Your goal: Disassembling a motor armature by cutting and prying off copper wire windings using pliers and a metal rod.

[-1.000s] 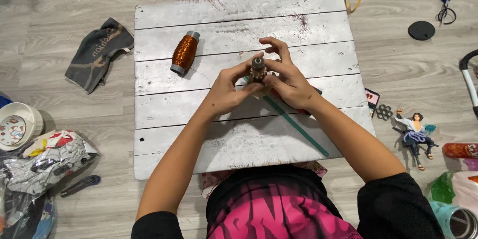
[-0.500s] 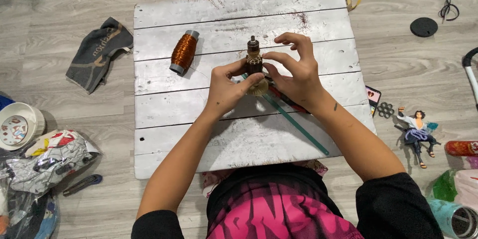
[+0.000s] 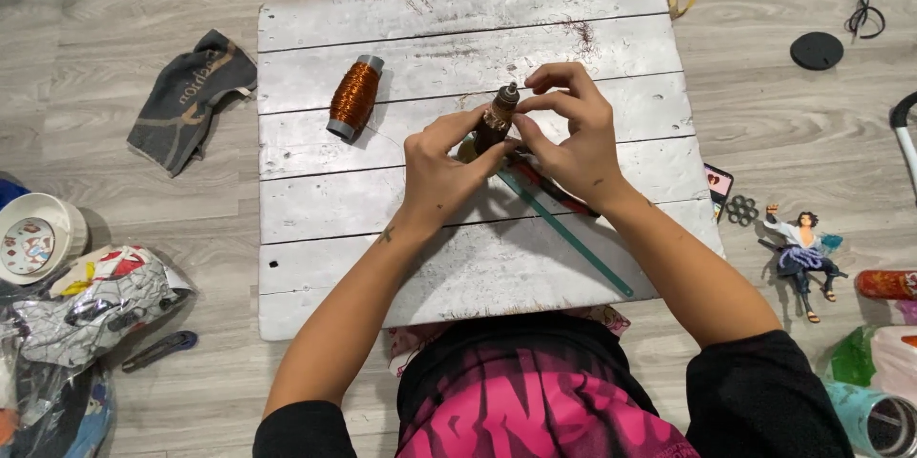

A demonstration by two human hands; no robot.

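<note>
Dark-brown, bottle-shaped spool with a narrow metal-tipped neck (image 3: 496, 121) is held upright just above a whitewashed plank board (image 3: 458, 28) that lies on a grey wood-look floor (image 3: 124, 57). It sits between both hands, near the middle of the board. The left hand (image 3: 441, 164) closes around the lower body, thumb and fingers wrapped on it. The right hand (image 3: 573, 133) pinches at the neck, fingertips bent over the top; what passes between those fingertips is too fine to make out.

Judging by its size, the spool looks light and rigid, with a smooth round body that could roll or twist in a loose grip; the thicker lower half offers the surest hold, the thin neck the weakest.

A long green straight strip (image 3: 573, 238) lies slanted on the board under the right wrist. A copper-coloured wire reel with grey ends (image 3: 354, 98) lies on its side, well apart to the left.
</note>
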